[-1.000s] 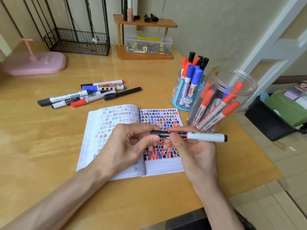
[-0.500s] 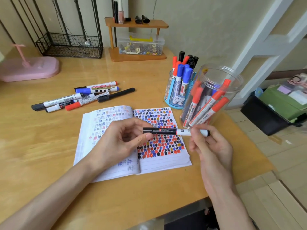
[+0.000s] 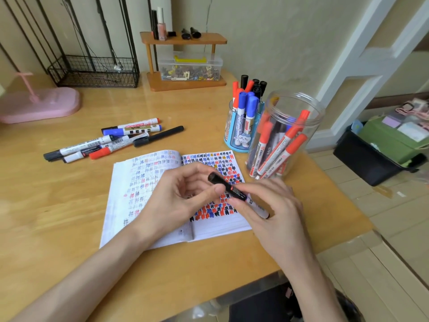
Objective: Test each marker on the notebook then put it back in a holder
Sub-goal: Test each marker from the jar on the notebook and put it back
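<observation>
Both hands meet over the right-hand page of the open notebook (image 3: 130, 205), which lies flat on the wooden table (image 3: 69, 224).

- Your left hand (image 3: 183, 196) pinches the black cap end of 1 marker (image 3: 233, 191) between thumb and fingers.
- Your right hand (image 3: 276, 205) curls its fingers round the white barrel of the same marker. Its tail end pokes out below your fingers.
- The marker is held off the paper and tilted, cap end up and away from you. A small red band shows on the black part. The print on the barrel is too blurred to read. You cannot tell whether the cap is fully seated.
- Notebook pages: rows of small hash-like test marks in black, blue and red, with a few in yellow. They are dense on the right page and fainter on the left.

There are 2 holders, just beyond the notebook's right corner and standing side by side.

- The blue holder (image 3: 228, 135) has a cartoon figure on its front and holds blue, red and black capped markers upright. 1 blue marker reads "WHITEBOARD MA...", with the rest hidden.
- The clear jar (image 3: 311, 112) holds leaning markers, mostly red-capped. Their labels are not legible.

About 6 loose markers (image 3: 111, 142) lie left of the holders, beyond the notebook. The print on 1 barrel appears to end in "MARKER".

At the back of the table are a wire basket (image 3: 92, 75), a pink stand (image 3: 39, 105) and a small wooden shelf (image 3: 185, 39).
</observation>
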`<action>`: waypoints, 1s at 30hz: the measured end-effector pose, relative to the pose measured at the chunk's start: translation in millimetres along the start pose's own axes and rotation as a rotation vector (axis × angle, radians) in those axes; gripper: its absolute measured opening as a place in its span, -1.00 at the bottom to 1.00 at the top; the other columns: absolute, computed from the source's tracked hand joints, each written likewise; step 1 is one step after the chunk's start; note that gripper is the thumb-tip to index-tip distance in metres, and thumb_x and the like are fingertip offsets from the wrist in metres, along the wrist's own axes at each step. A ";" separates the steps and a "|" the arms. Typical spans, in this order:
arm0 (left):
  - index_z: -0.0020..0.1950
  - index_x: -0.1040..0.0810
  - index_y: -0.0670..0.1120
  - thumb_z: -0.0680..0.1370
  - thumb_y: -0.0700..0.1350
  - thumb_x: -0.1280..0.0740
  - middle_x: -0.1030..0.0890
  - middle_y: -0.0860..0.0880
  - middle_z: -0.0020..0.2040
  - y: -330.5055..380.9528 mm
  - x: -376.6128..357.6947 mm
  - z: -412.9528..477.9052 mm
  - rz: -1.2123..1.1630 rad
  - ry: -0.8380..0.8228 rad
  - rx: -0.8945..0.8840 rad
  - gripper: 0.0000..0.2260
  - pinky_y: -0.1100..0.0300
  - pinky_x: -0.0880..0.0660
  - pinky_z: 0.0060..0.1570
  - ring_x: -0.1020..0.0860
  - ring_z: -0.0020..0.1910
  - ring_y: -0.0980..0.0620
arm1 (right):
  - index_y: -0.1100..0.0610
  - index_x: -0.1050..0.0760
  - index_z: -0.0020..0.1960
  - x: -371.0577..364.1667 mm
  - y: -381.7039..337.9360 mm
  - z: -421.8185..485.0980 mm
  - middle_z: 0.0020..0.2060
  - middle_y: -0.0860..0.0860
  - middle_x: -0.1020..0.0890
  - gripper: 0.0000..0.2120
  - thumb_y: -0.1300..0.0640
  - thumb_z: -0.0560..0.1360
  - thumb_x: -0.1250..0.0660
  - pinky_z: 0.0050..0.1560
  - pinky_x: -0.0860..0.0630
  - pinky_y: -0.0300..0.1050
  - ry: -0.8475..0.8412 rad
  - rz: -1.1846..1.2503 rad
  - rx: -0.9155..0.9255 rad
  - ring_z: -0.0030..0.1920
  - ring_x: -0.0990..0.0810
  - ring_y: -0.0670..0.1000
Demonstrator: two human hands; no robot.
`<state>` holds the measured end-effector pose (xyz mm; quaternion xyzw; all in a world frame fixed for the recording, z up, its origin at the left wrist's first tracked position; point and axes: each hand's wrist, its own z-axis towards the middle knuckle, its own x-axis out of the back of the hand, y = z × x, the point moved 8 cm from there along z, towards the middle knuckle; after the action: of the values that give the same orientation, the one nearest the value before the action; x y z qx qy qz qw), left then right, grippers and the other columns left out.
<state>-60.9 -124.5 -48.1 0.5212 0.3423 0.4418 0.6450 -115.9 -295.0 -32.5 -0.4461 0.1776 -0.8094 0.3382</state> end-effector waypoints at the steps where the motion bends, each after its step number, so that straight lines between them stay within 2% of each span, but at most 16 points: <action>1: 0.12 -0.61 -0.19 0.49 -0.16 -0.50 -0.73 -0.16 -0.10 0.8 -5.8 1.5 -0.008 -0.004 0.002 -0.75 -0.27 -0.58 0.02 -0.72 -0.17 -0.13 | 0.04 -0.73 0.08 3.6 3.4 -1.1 -0.05 -0.17 -0.68 -0.78 0.00 0.48 -0.55 0.08 -0.51 -0.07 0.014 0.007 -0.015 0.03 -0.61 -0.05; 3: 0.19 -0.55 -0.13 0.48 -0.13 -0.52 -0.71 -0.13 -0.03 -1.6 -19.4 5.0 0.018 -0.042 0.018 -0.67 -0.29 -0.56 -0.02 -0.73 -0.13 -0.14 | 0.05 -0.73 0.10 14.2 15.4 -6.5 -0.04 -0.14 -0.67 -0.76 0.01 0.46 -0.55 0.03 -0.50 -0.23 0.029 0.064 -0.079 0.01 -0.60 -0.07; 6: 0.20 -0.52 -0.09 0.51 -0.12 -0.53 -0.69 -0.09 -0.05 -9.5 -48.8 9.2 0.101 -0.158 0.025 -0.67 -0.12 -0.57 -0.10 -0.70 -0.13 -0.14 | 0.05 -0.72 0.11 35.0 31.3 -21.1 -0.07 -0.16 -0.65 -0.76 0.07 0.45 -0.56 -0.06 -0.42 -0.40 0.059 0.114 -0.167 -0.07 -0.59 -0.05; 8: 0.17 -0.54 -0.09 0.52 -0.14 -0.54 -0.68 -0.09 -0.08 -12.8 -72.0 12.1 0.101 -0.203 0.024 -0.71 -0.09 -0.56 -0.12 -0.68 -0.16 -0.13 | 0.01 -0.70 0.10 52.8 39.5 -32.7 -0.10 -0.17 -0.66 -0.79 0.12 0.47 -0.57 -0.04 -0.45 -0.40 0.093 0.130 -0.226 -0.06 -0.61 -0.06; 11: 0.10 -0.57 -0.11 0.49 -0.16 -0.57 -0.66 -0.04 -0.15 -15.4 -107.9 16.0 0.054 -0.213 0.036 -0.74 0.16 -0.52 -0.17 -0.62 -0.23 0.04 | -0.02 -0.68 0.06 84.6 51.6 -50.8 -0.09 -0.18 -0.72 -0.85 0.12 0.50 -0.54 0.03 -0.55 -0.30 0.192 0.190 -0.326 -0.01 -0.68 -0.08; 12: 0.06 -0.58 -0.10 0.48 -0.15 -0.57 -0.65 -0.01 -0.17 -15.0 -120.8 16.4 0.048 -0.222 0.037 -0.76 0.19 -0.49 -0.17 -0.62 -0.22 0.08 | -0.01 -0.67 0.05 96.4 56.5 -56.9 -0.09 -0.18 -0.73 -0.85 0.12 0.50 -0.54 0.06 -0.58 -0.24 0.240 0.196 -0.350 0.00 -0.69 -0.07; 15: -0.04 -0.61 -0.09 0.46 -0.10 -0.57 -0.67 -0.08 -0.21 -13.8 -155.6 17.2 0.049 -0.264 0.023 -0.81 0.10 -0.51 -0.18 -0.63 -0.21 0.07 | 0.00 -0.66 0.07 129.2 72.2 -76.2 -0.08 -0.12 -0.74 -0.84 0.13 0.51 -0.53 0.08 -0.62 -0.03 0.348 0.181 -0.406 0.01 -0.71 0.00; 18: -0.05 -0.63 -0.10 0.47 -0.05 -0.57 -0.69 -0.13 -0.19 -12.9 -182.2 19.7 0.049 -0.313 0.002 -0.80 -0.12 -0.53 -0.10 -0.64 -0.19 0.02 | -0.03 -0.65 0.05 156.3 88.6 -97.9 -0.10 -0.09 -0.73 -0.85 0.15 0.52 -0.52 0.06 -0.62 0.04 0.409 0.147 -0.452 -0.03 -0.71 0.04; 21: -0.06 -0.64 -0.12 0.46 -0.03 -0.57 -0.69 -0.14 -0.21 -17.4 -201.3 22.1 0.037 -0.342 0.000 -0.78 -0.18 -0.51 -0.13 -0.62 -0.22 0.01 | -0.03 -0.63 0.01 174.4 106.4 -121.5 -0.13 -0.08 -0.72 -0.83 0.19 0.51 -0.53 0.05 -0.61 0.09 0.447 0.107 -0.521 -0.05 -0.70 0.04; 26: -0.07 -0.64 -0.16 0.46 -0.05 -0.56 -0.68 -0.06 -0.26 -28.4 -214.6 21.3 0.055 -0.398 -0.006 -0.78 -0.14 -0.49 -0.18 -0.60 -0.27 0.03 | -0.07 -0.62 -0.02 186.3 134.0 -159.7 -0.17 -0.15 -0.71 -0.79 0.20 0.49 -0.55 0.06 -0.58 0.02 0.466 0.036 -0.668 -0.07 -0.68 -0.05; 30: -0.08 -0.65 -0.13 0.46 -0.05 -0.55 -0.68 -0.06 -0.26 -28.0 -214.6 21.3 0.047 -0.398 -0.025 -0.81 -0.16 -0.51 -0.14 -0.60 -0.26 0.01 | -0.07 -0.62 0.10 195.2 148.5 -181.6 -0.12 -0.15 -0.68 -0.71 0.19 0.46 -0.57 0.13 -0.57 -0.02 0.519 -0.027 -0.740 0.00 -0.64 -0.08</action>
<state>-116.2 -333.1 -74.7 0.5978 0.1902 0.3492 0.6960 -283.9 -540.6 -100.4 -0.3217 0.5280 -0.7809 0.0896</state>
